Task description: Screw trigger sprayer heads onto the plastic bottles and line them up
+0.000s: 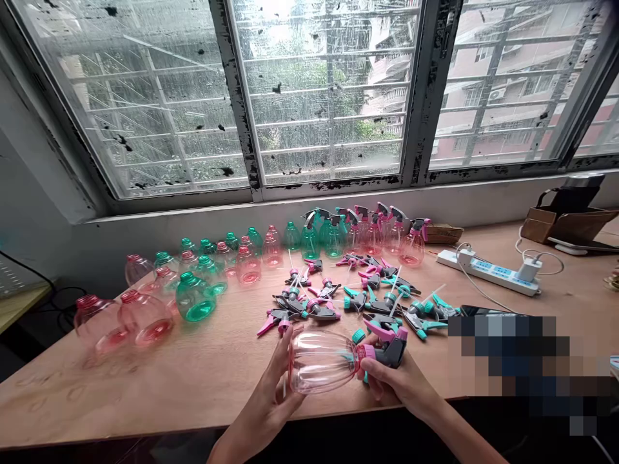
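Note:
A clear pink spray bottle [322, 361] lies sideways between my hands, just above the front of the table. My left hand [271, 386] wraps round its base end. At the neck, my right hand [391, 380] grips the pink collar of the spray head [391, 348], which sits on the bottle's mouth. How far the collar is screwed on cannot be told. Right behind the bottle lies a heap of loose spray heads [325, 309], grey with pink or teal parts, several with thin straws sticking up.
Open pink and green bottles [196, 293] stand to the left. Bottles with spray heads [333, 237] line the wall at the back. A white power strip [488, 274] with cables and a brown box [551, 219] are on the right. The table's front edge [145, 435] runs close to me.

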